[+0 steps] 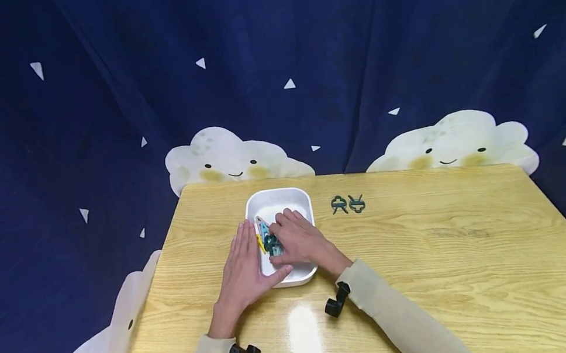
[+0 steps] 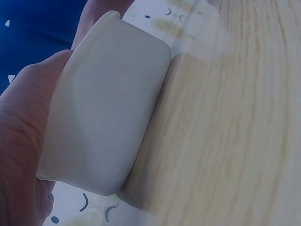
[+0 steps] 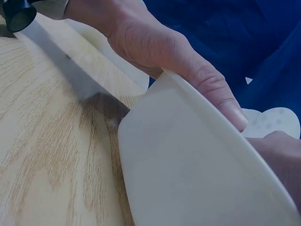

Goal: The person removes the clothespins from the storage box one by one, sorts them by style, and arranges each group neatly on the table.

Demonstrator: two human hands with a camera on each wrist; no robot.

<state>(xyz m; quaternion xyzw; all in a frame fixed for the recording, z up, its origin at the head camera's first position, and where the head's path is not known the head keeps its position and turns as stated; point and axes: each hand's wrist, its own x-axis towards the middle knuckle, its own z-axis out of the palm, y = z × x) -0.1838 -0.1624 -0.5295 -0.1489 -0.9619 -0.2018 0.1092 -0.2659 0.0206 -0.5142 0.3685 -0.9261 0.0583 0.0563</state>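
Observation:
Near the back left of the table is a white tub (image 1: 270, 203). My left hand (image 1: 239, 267) rests along its left rim, fingers straight and thumb over the front edge; the left wrist view shows this hand against the tub's outer wall (image 2: 103, 103). My right hand (image 1: 296, 239) reaches into the tub with bent fingers around small plastic pieces. A dark green piece (image 1: 271, 244) lies between its thumb and forefinger; whether they pinch it is unclear. Beside it lie a yellow piece (image 1: 261, 244) and light blue pieces (image 1: 262, 226), partly hidden by my hand.
Two dark green pieces with rounded ends and splayed legs, a left one (image 1: 339, 204) and a right one (image 1: 357, 203), lie right of the tub. The wooden table (image 1: 433, 276) meets a dark blue curtain (image 1: 255, 38) with white triangles and clouds.

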